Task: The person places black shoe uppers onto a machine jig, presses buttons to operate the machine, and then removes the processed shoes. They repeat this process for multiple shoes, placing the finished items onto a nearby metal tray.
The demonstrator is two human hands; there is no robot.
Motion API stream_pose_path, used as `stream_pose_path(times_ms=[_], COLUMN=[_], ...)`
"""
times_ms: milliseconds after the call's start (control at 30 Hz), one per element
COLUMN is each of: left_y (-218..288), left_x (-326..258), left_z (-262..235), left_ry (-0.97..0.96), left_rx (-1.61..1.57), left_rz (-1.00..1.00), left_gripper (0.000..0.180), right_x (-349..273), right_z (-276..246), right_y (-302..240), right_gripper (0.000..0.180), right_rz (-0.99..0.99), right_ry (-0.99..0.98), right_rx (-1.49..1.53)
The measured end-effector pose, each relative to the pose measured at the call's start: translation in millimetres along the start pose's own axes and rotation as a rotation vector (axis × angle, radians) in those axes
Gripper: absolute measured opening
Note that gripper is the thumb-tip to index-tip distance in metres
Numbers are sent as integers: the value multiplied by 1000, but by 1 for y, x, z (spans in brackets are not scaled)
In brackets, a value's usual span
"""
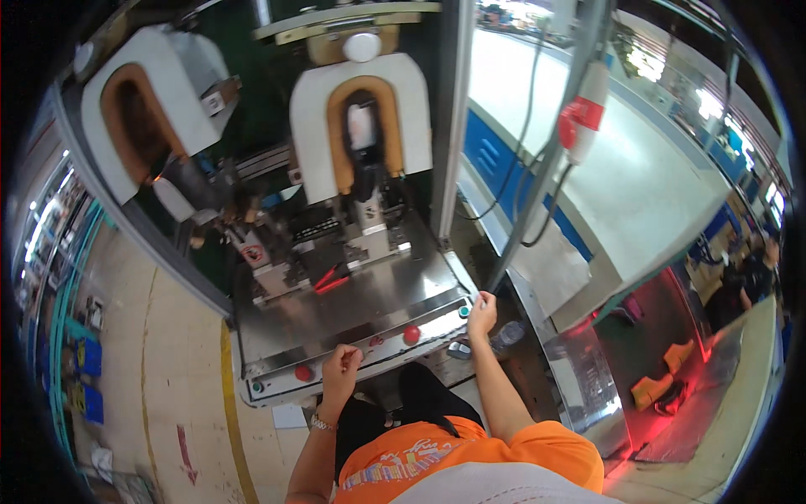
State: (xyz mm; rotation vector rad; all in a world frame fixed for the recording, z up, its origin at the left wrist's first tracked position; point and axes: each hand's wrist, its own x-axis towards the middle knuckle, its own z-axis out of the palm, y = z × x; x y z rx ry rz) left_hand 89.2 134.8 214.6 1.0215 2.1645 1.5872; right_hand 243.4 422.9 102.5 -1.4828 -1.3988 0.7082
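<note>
My left hand (341, 370) is loosely closed over the front control rail (277, 391), between two red buttons; nothing shows in its fingers. My right hand (481, 314) is at the rail's right end, fingers curled, just beside a green button (463, 312). Whether it touches the button I cannot tell. Beyond the hands stands a machine with two horseshoe-shaped white blocks lined in brown. A dark shoe-shaped piece (363, 168) sits upright in the middle block (306, 126). Another dark piece (186, 181) is by the left block (96, 126).
Red-handled pliers (331, 281) lie on the metal machine bed (395, 269). A metal post and hanging cables rise at right beside a large white-topped cabinet (638, 193). Orange shoe pieces (651, 391) lie in a red-lit bay. A clear bottle (508, 334) is near my right forearm.
</note>
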Motion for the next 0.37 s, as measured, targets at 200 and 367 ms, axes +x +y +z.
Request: stream_pose_path(times_ms=[200,367], left_y=[-41,-89], left_x=[3,-4], left_z=[-3,1], left_ry=[404,386], left_rx=[418,571], left_rz=[198,232], left_gripper=[7,14], right_x=[-3,-1], right_z=[2,5], right_y=[-3,-3], right_gripper=[16,17], right_rz=[-60,-75], right_ry=[16,16], right_rx=[-126,-148])
